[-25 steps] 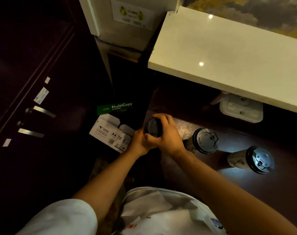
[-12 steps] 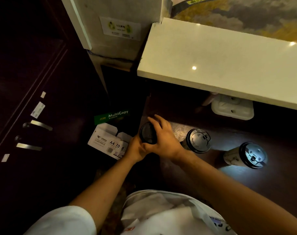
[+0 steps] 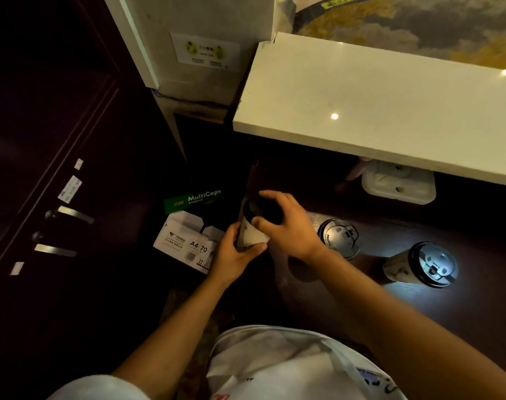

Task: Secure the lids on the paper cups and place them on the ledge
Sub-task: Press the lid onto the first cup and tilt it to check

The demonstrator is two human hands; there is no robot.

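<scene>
A paper cup (image 3: pixel 250 236) with a black lid (image 3: pixel 262 210) is held between both hands above the dark counter. My left hand (image 3: pixel 236 255) wraps the cup's white body from below. My right hand (image 3: pixel 289 226) grips the lid from the right, fingers curled over its top. Two more paper cups stand on the dark counter to the right, each with a black lid on: one (image 3: pixel 339 236) close to my right wrist, the other (image 3: pixel 422 265) farther right. The pale ledge (image 3: pixel 376 111) runs above them with no cups on it.
A white plastic fitting (image 3: pixel 399 184) sits under the ledge. A MultiCopy paper box (image 3: pixel 192 199) and a white A4 paper box (image 3: pixel 188 243) lie on the floor at left. Dark cabinet doors with metal handles (image 3: pixel 73 215) fill the left side. A white pillar (image 3: pixel 200 53) stands behind.
The cup has been lifted and tilted, so its white side now shows below the lid. My left hand has slid down onto the cup's body. The view has shifted slightly downward.
</scene>
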